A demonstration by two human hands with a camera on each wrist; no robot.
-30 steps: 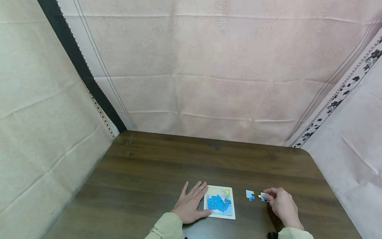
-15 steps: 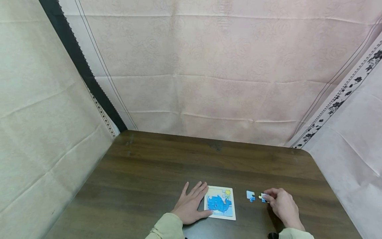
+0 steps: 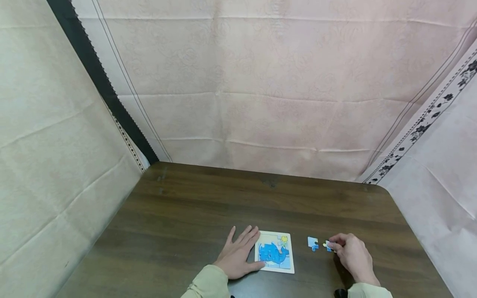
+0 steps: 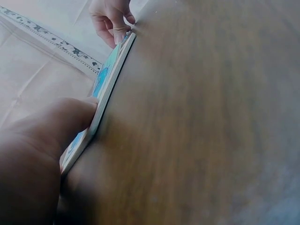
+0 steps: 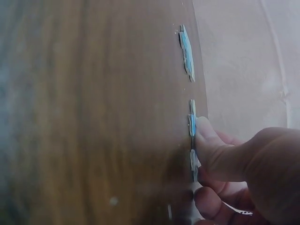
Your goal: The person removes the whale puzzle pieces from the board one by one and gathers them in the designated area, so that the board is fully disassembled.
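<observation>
My left hand (image 3: 238, 255) lies with straight, spread fingers at the left side of a square puzzle board (image 3: 275, 270) showing a blue whale and a yellow sun. In the left wrist view, its thumb (image 4: 70, 117) rests on the rim of the board (image 4: 112, 77). To the right, my right hand (image 3: 352, 256) pinches a small blue-and-yellow puzzle piece (image 3: 328, 246) at the tabletop, its fingers curled. Part of that piece is hidden by the fingertips. A second blue puzzle piece (image 3: 312, 243) lies flat between the board and the right hand, apart from both.
Everything lies near the front of a brown wooden table (image 3: 208, 203). Pale cloth (image 3: 275, 95) hangs behind it and along both sides. In the right wrist view, another light piece (image 5: 193, 160) shows beside the right fingers, partly covered.
</observation>
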